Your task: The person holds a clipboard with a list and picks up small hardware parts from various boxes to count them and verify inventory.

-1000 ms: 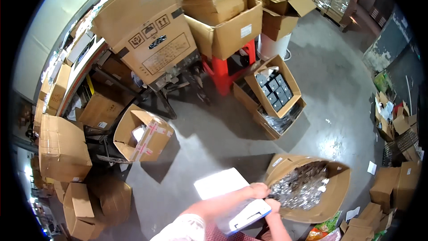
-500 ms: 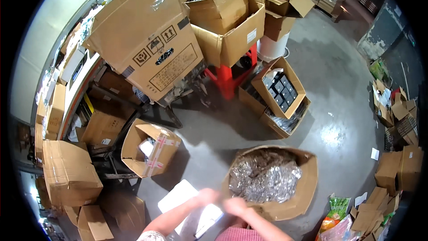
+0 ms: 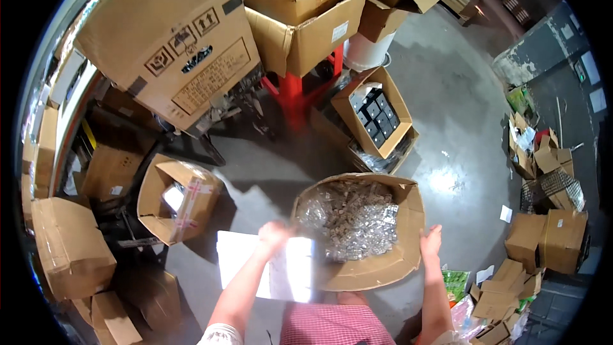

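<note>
An open cardboard box (image 3: 410, 217) full of clear plastic pieces (image 3: 364, 220) stands on the floor in front of me. My right hand (image 3: 431, 241) is at the right side of this box, fingers curled at its rim. My left hand (image 3: 274, 234) is off the box's left side, above a bright white rectangular thing (image 3: 246, 262). That hand is smeared by motion, so its grip does not show. Glare hides whether the white thing is a flat panel or a shallow container.
A smaller taped box (image 3: 179, 198) stands to the left. Beyond the plastic pieces, a carton of black blocks (image 3: 381, 118) rests tilted on another box. Large cartons (image 3: 172, 45) rise at the far left. Flattened cardboard (image 3: 504, 291) and bags lie at the right.
My hands, close together at the box's near left edge before, have moved apart, the right one to the box's right side. The plastic surface changed from a bulging sheet to loose pieces.
</note>
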Tool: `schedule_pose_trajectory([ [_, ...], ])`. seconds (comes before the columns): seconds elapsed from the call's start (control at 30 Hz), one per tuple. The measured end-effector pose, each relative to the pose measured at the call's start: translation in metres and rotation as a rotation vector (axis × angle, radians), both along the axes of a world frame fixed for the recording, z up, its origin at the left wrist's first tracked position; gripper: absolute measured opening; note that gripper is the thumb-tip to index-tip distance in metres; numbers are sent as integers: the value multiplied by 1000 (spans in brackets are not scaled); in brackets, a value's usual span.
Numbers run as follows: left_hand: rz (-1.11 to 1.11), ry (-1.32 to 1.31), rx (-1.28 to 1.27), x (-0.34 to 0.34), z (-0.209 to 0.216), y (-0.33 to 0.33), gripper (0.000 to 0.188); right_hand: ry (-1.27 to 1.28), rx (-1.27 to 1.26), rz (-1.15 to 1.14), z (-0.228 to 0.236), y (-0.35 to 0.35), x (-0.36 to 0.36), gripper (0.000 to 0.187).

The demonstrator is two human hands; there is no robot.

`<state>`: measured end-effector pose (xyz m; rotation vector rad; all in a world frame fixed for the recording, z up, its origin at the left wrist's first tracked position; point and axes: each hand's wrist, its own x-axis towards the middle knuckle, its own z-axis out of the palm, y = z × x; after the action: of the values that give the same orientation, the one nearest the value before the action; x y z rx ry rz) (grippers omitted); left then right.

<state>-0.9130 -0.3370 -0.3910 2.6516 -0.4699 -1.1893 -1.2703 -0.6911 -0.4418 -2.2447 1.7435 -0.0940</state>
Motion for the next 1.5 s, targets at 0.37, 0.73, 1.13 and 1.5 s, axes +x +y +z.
schedule_pose_trajectory([
  [0.37,-375,26,-214,21,-28,46,49,725,291,547,18,36,75,30],
  [0.73,-273,78,-188,13,-19,133,53,827,344,796,35,64,126,32],
  [1.13,-330,395,-87,42,-13,63,40,868,286,928,-5,61,202,24],
  [1.5,-431,277,-440,50,-15,150,30,1045,218,802,10,73,202,27],
])
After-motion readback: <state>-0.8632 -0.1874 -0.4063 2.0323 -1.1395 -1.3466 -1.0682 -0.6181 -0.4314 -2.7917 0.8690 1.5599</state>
